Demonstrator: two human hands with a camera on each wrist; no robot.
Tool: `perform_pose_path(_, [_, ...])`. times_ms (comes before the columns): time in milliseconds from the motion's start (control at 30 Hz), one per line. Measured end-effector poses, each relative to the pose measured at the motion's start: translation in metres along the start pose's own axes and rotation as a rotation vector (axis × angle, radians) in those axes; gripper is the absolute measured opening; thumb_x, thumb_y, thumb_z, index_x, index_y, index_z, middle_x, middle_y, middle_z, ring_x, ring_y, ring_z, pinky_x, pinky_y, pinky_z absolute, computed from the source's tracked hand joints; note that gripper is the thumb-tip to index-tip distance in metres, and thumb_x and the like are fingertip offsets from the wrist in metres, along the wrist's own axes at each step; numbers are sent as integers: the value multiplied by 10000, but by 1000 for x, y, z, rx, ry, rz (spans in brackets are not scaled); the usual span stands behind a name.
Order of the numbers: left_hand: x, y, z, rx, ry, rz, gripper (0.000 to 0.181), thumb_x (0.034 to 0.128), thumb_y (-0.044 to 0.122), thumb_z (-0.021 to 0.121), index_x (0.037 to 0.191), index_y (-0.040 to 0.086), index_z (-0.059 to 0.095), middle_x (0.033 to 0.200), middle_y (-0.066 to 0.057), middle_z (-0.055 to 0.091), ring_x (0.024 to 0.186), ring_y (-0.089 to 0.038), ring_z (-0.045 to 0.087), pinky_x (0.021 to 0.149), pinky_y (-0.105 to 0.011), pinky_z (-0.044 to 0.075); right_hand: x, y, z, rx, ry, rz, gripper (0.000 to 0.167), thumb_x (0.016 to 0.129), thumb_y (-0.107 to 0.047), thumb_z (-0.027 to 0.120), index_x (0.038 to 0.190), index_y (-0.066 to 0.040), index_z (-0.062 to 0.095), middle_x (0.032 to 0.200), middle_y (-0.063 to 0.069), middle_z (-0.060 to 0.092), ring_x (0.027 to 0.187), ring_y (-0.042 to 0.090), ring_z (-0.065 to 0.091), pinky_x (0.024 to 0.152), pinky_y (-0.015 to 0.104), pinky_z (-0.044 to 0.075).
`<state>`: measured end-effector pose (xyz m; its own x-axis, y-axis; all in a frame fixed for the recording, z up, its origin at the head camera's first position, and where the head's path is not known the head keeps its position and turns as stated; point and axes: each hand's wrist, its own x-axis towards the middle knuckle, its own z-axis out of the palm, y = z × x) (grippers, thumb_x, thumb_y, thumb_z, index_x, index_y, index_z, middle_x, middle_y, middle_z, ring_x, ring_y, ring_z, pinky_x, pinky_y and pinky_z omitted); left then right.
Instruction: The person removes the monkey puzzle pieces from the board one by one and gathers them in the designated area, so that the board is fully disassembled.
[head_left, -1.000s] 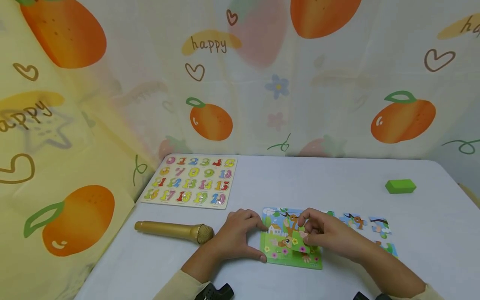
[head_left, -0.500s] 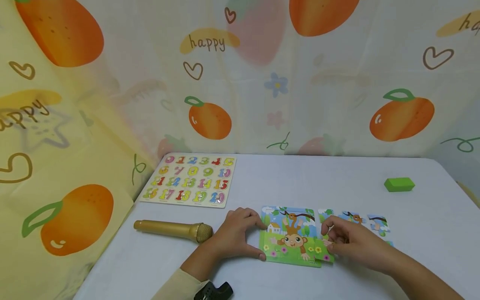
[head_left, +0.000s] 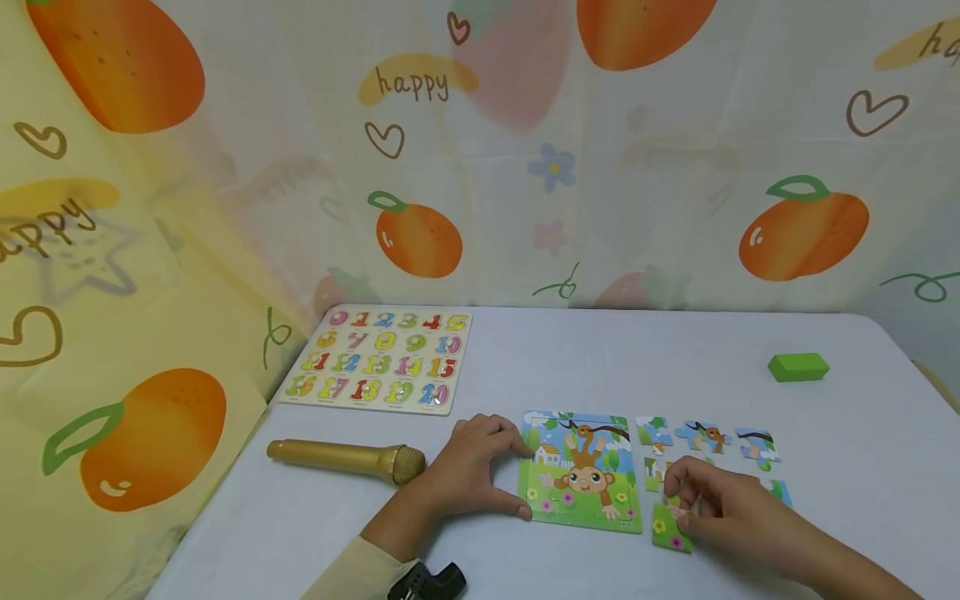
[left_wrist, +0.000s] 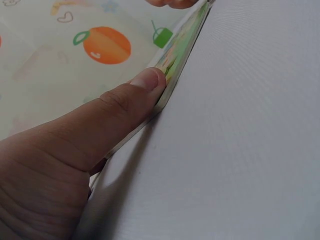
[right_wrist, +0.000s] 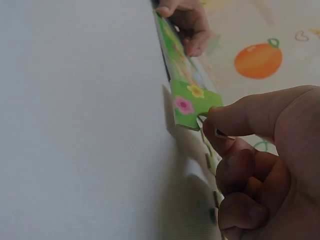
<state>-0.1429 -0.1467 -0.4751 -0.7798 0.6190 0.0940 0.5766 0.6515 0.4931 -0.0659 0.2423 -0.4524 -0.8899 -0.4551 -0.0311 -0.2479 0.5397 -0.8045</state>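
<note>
A square jigsaw puzzle board [head_left: 555, 515] with a monkey picture lies flat on the table. My left hand [head_left: 480, 467] holds its left edge, fingers near the upper part and thumb at the lower left corner. In the left wrist view the thumb [left_wrist: 115, 110] touches the board's edge. To the right of the board, my right hand [head_left: 731, 512] pinches a green jigsaw piece [head_left: 667, 537] between thumb and finger. Pink and yellow flowers show on that piece in the right wrist view. Several loose jigsaw pieces [head_left: 703, 437] lie behind it, some partly hidden by my right hand.
A gold microphone [head_left: 337, 460] lies beside my left forearm. Behind it is a number puzzle board [head_left: 382, 354]. A green block [head_left: 798, 367] sits at the back right of the white table [head_left: 600, 358]. A printed curtain [head_left: 645, 233] hangs behind.
My right hand has carried the green jigsaw piece from above the board rightward and down to the board's right side, uncovering the monkey picture. My left hand has stayed at the board's edge.
</note>
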Motion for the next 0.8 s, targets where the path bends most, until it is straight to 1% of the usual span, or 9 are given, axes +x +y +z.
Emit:
perform_pose_path(167, [-1,1,-1,-3,-1,-2,727,654,681,944,1269,358,731,1273,149,593,1194,-94,504,1007,-401,357,-2,2,4,-58,3,-9,252,957,-145,799,1117,-207,613,934,-91,580,640,53,483,572,257,405])
perform_pose_path(233, [-1,1,-1,0,-1,1,727,655,679,944,1272,359,731,1277,149,593,1199,-93,503,1008,-398,357,-3,3,5,-80,18,-20,256,951,-145,806,1117,-208,622,930,-109,591,636,35,474,570,251,404])
perform_pose_path(367, [0,1,-1,-4,7,12,718,655,665,954,1267,361,733,1272,147,596,1192,-91,502,995,-396,354,-4,7,8,-136,76,-71,287,913,-106,837,1109,-208,652,921,-137,630,606,7,458,550,237,407])
perform_pose_path(433, [0,2,-1,-5,12,15,716,651,654,962,1264,362,735,1266,146,597,1184,-92,502,988,-397,353,-4,8,9,-152,92,-75,289,905,-105,846,1106,-207,665,930,-146,637,599,3,455,548,235,407])
perform_pose_path(567, [-1,2,-1,-8,15,13,714,646,646,969,1259,364,735,1261,151,596,1185,-91,500,992,-398,352,-3,8,9,-177,87,-57,265,914,-154,850,1109,-211,679,953,-173,622,602,-2,443,554,231,402])
perform_pose_path(700, [-1,1,0,-10,15,13,714,648,662,961,1256,367,731,1260,156,596,1184,-91,501,994,-398,353,-4,9,8,-218,78,-84,258,925,-190,850,1118,-218,681,979,-185,611,611,-17,427,568,226,399])
perform_pose_path(800, [-1,1,1,-6,16,14,714,648,670,956,1254,370,729,1260,157,595,1180,-90,501,993,-398,353,-4,8,7,-244,63,-90,256,936,-224,844,1133,-227,682,1000,-188,610,625,-24,425,588,230,395])
